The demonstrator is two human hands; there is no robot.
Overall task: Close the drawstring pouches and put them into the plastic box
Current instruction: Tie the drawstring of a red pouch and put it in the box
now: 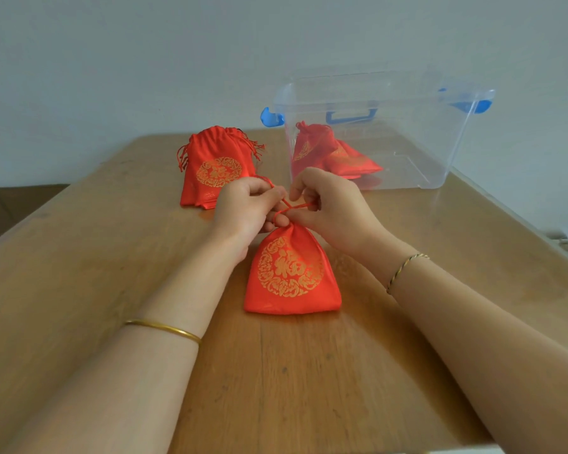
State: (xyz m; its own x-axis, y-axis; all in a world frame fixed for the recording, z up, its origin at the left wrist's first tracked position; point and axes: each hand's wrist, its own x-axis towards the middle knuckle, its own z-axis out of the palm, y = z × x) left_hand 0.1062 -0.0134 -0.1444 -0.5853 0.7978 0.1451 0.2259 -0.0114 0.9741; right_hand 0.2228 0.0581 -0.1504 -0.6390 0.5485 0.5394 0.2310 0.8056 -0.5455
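Observation:
A red drawstring pouch (pixel 291 273) with a gold emblem lies flat on the wooden table (pixel 79 257), its neck gathered tight. My left hand (pixel 248 206) and my right hand (pixel 328 204) sit just above the neck, each pinching a red cord, and the cords cross between them. Behind my left hand is a stack of open red pouches (pixel 215 168). The clear plastic box (pixel 374 132) with blue latches stands at the back right and holds red pouches (pixel 328 152).
The box lid with a blue handle (pixel 351 116) leans behind the box against the pale wall. The table's right edge runs close to the box. Bare wood lies in front of the pouch and to the left.

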